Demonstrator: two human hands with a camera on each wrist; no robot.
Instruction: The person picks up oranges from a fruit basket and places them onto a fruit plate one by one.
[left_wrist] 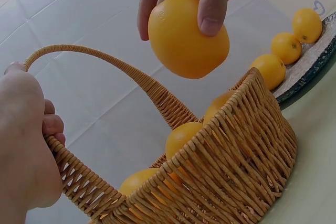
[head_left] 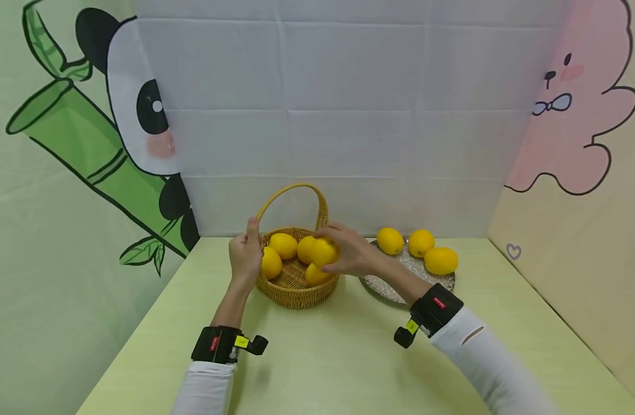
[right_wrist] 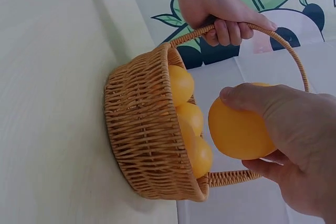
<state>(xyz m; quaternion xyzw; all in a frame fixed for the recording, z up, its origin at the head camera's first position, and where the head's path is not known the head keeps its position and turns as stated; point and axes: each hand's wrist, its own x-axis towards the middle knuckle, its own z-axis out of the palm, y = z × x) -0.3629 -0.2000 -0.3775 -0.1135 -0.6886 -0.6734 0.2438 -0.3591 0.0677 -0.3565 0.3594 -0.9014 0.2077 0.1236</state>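
A round wicker basket (head_left: 296,298) with a tall arched handle (left_wrist: 126,69) stands at the back of the table with several yellow lemons (head_left: 283,246) inside. My left hand (head_left: 246,253) grips the left side of that handle, fingers wrapped round it, thumb pointing up. Over the basket's right side, my right hand (head_left: 350,251) holds one lemon (left_wrist: 186,38) between thumb and fingers. In the left wrist view this lemon hangs above the rim, apart from the fruit below. The right wrist view shows the thumb across the lemon (right_wrist: 239,129).
Right of the basket, a round silvery-grey plate (head_left: 413,267) bears three lemons (head_left: 441,261) along its far side; my right forearm passes over it. A pale hanging cloth (head_left: 348,138) rises behind the table (head_left: 317,357), with printed cartoon walls on both sides.
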